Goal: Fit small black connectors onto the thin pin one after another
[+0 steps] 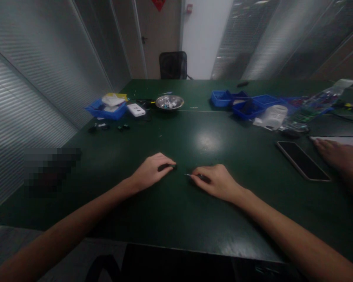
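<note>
- A dark green table (164, 223), smooth and faintly glossy, runs away from the person, with a pale glare near its middle.
- The right hand (217, 180) grips a slim tool (205, 178) with a dark handle; its thin metal tip points at the other hand.
- The left hand (151, 170) pinches a small dark piece (173, 166) between thumb and fingers, just above or on the table; which cannot be told. Tool tip and piece stand apart, near each other.
- To the right lies a dark-screened phone (303, 160) with a pale rim; beside it, another person's hand (338, 152) rests by a white sheet (347, 140).
- Farther off, a white translucent pouch (272, 116) carries print too small to read, near a clear plastic bottle (317, 103), tilted, and blue plastic bins (221, 99).
- On the left, small black parts (123, 127) lie before a white device (136, 110), its dark marking illegible, between a blue tray (114, 115) and a shiny round metal bowl (181, 103) of small pieces.
- Beyond stand a black chair (173, 64), a door (161, 39) and slatted blinds (6, 90).
</note>
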Demonstrator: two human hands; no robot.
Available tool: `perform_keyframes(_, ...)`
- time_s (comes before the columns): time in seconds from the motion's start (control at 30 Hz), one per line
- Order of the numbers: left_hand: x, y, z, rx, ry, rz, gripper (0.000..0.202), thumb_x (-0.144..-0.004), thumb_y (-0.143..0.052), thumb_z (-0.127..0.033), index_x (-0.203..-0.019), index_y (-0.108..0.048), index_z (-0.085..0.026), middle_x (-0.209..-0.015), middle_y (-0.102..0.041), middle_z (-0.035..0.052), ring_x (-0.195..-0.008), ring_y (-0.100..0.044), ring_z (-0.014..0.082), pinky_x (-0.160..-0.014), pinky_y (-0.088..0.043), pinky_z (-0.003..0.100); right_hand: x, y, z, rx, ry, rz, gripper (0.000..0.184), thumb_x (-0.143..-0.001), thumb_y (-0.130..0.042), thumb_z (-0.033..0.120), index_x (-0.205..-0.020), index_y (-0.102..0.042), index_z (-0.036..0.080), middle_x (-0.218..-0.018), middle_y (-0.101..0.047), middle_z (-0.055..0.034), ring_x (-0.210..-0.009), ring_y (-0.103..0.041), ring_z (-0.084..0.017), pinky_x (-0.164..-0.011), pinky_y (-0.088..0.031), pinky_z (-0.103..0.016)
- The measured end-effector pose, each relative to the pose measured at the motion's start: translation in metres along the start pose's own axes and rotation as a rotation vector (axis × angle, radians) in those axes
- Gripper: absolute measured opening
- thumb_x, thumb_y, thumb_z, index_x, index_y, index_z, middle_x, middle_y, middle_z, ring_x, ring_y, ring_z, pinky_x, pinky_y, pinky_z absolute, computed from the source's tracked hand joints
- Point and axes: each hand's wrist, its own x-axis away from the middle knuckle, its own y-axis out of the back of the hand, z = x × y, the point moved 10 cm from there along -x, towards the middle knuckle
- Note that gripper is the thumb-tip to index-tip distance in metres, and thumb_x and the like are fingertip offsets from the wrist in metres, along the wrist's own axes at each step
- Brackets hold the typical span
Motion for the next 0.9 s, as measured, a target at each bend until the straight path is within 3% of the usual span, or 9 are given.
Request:
perform_keyframes(0.07,-0.002,-0.014,-0.019,0.082,-0.029,0.032,0.021,-0.098,-0.060,-0.023,-0.116,-0.071,-0.020,-0.116,-0.070,0.0064,-0.109,-0.062,0.0192,-0.096,-0.050,0.034,0.001,0.003,-0.004,0.003,-0.022,-0.016,0.026,-0.102,-0.050,0.038,-0.102,-0.069,0.020,-0.077,-0.070,0.0003,-0.061,-0.061,-0.010,-0.060,-0.038,-0.024)
perform_keyframes(0.17,0.001,-0.022,-0.029,0.124,-0.030,0.063,0.022,-0.098,-0.060,-0.022,-0.118,-0.070,-0.020,-0.116,-0.068,0.0061,-0.110,-0.061,0.0190,-0.097,-0.049,0.034,0.002,0.006,-0.008,0.016,-0.051,-0.009,0.026,-0.101,-0.050,0.039,-0.102,-0.068,0.021,-0.074,-0.069,0.0012,-0.058,-0.060,-0.010,-0.060,-0.037,-0.024)
perform_keyframes(0.33,0.008,-0.018,-0.027,0.111,0.006,0.048,0.031,-0.097,-0.061,-0.021,-0.128,-0.064,-0.022,-0.121,-0.065,0.0065,-0.113,-0.058,0.0199,-0.098,-0.048,0.036,0.001,0.003,-0.005,0.040,-0.051,0.031,0.025,-0.101,-0.050,0.039,-0.102,-0.068,0.022,-0.076,-0.069,0.0008,-0.060,-0.060,-0.011,-0.061,-0.037,-0.025)
perform_keyframes(0.53,0.005,-0.022,-0.023,0.074,0.008,0.058,0.019,-0.095,-0.065,-0.023,-0.113,-0.068,-0.019,-0.110,-0.065,0.0063,-0.107,-0.057,0.0206,-0.094,-0.047,0.036,-0.003,-0.003,0.003,0.081,-0.021,0.055,0.026,-0.101,-0.048,0.039,-0.102,-0.068,0.022,-0.078,-0.070,-0.0004,-0.063,-0.062,-0.012,-0.062,-0.036,-0.026)
perform_keyframes(0.9,0.006,-0.026,-0.021,0.093,-0.020,0.087,0.018,-0.098,-0.061,-0.027,-0.113,-0.068,-0.020,-0.111,-0.065,0.0076,-0.108,-0.057,0.0215,-0.095,-0.046,0.037,-0.008,-0.010,0.009,0.079,-0.006,0.056,0.026,-0.101,-0.048,0.038,-0.101,-0.069,0.021,-0.080,-0.071,-0.0016,-0.063,-0.063,-0.012,-0.062,-0.038,-0.025)
